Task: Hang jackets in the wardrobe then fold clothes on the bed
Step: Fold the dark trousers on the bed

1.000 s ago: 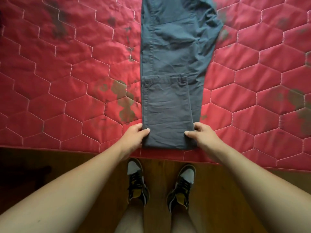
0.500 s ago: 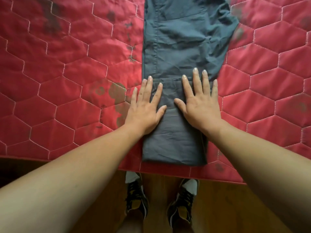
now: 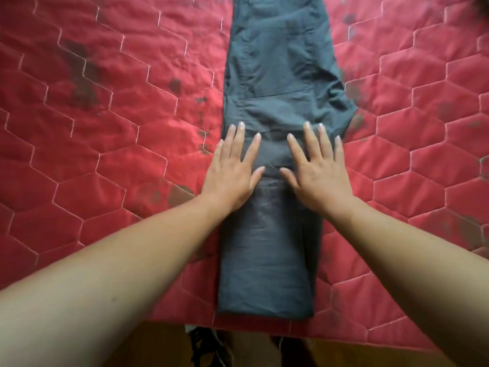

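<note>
A pair of dark grey trousers lies lengthwise on the red quilted bed, running away from me. Its near end is folded back on itself into a flat rectangle at the bed's front edge. My left hand lies flat with straight, spread fingers on the left side of the fold's far edge. My right hand lies flat the same way on the right side. Both palms press on the cloth and hold nothing.
The red cover has a hexagon stitch pattern and dark stains to the left and right of the trousers. A brown wooden floor shows below the bed's front edge, with my shoes partly in view.
My hands let go of the folded end's near corners, moved up onto the cloth and flattened out. Since half a second ago they have slid a little farther along the trousers.
</note>
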`<state>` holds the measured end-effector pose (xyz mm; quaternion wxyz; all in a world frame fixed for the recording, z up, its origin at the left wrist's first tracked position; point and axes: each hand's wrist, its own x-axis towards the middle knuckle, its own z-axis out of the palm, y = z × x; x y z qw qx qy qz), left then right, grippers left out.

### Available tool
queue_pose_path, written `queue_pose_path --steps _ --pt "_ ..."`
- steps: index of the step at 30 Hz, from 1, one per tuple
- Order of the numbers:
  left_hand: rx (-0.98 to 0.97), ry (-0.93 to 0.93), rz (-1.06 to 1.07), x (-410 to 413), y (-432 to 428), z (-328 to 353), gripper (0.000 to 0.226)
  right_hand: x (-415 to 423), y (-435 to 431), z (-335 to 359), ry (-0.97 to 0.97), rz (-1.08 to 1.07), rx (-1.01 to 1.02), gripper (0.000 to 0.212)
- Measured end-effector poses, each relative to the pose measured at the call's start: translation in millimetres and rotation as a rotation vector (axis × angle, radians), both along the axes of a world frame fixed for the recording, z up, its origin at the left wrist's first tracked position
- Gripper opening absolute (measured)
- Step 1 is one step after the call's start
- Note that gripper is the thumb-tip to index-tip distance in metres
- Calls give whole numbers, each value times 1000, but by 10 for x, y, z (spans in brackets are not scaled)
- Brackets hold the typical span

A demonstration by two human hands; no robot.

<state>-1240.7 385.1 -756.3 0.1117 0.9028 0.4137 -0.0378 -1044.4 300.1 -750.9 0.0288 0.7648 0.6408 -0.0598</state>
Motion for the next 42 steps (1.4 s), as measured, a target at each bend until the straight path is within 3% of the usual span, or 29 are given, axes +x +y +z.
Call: queue_pose_path --steps 3,9,14,18,22,25,28,29,34,42 --pt "-2 53 20 167 278 -206 78 302 336 -203 -61 -8 -39 79" --pt "-25 155 36 202 356 -209 79 436 431 -216 15 -12 -179 82" --pt "84 33 71 589 846 29 63 709 1037 26 32 56 58 70" --pt "126 37 47 968 1455 -159 75 868 1673 -234 -7 84 17 84" --pt "82 86 39 991 1667 -441 80 932 1762 -436 -19 87 -8 84" --pt "73 68 76 1020 1729 -311 75 923 1824 -304 32 49 -36 75" --pt "151 -8 111 1266 2110 -84 52 1011 2208 -130 -16 -2 86 49" --pt "169 -33 110 1361 2276 -58 48 1071 2391 -111 -25 -28 108 49" --pt "33 22 76 1503 2811 -377 80 1352 2960 -359 -15 -85 -64 84" --pt "48 -10 83 1450 2861 -485 83 1361 2940 -430 -46 -66 18 87"
